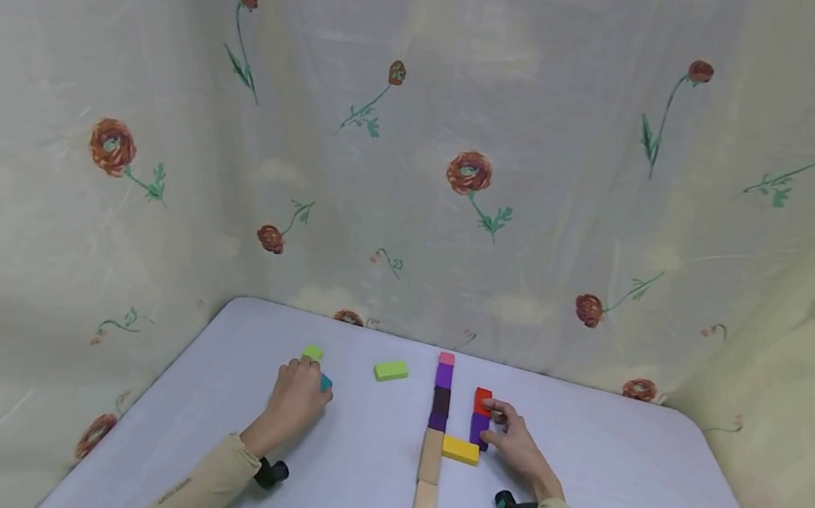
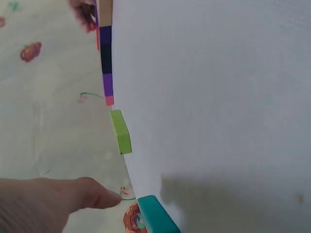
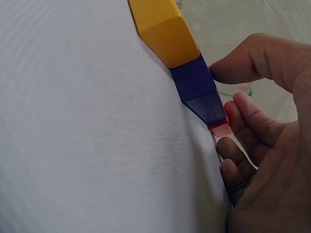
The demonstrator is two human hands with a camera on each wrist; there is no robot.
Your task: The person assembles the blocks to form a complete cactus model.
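My left hand (image 1: pixel 296 399) reaches over the table's left part, above a teal block (image 1: pixel 326 383) that it partly hides. In the left wrist view the thumb (image 2: pixel 99 193) stands apart from the teal block (image 2: pixel 158 216); the other fingers are out of that view. A lime-green block (image 1: pixel 313 352) shows just past the left fingers. Beside the right-hand blocks is my right hand (image 1: pixel 516 444), thumb at the side of a purple block (image 3: pixel 197 85) and fingertips at the red block (image 1: pixel 483 400) behind it. Thumb and fingers are spread apart.
A column of end-to-end blocks runs through the middle: wooden blocks (image 1: pixel 426 499) in front, then purple, a dark block (image 1: pixel 441 401), purple and a pink block (image 1: pixel 447 358). A yellow block (image 1: pixel 460 450) juts right from it. Another lime-green block (image 1: pixel 391 370) lies left of the column.
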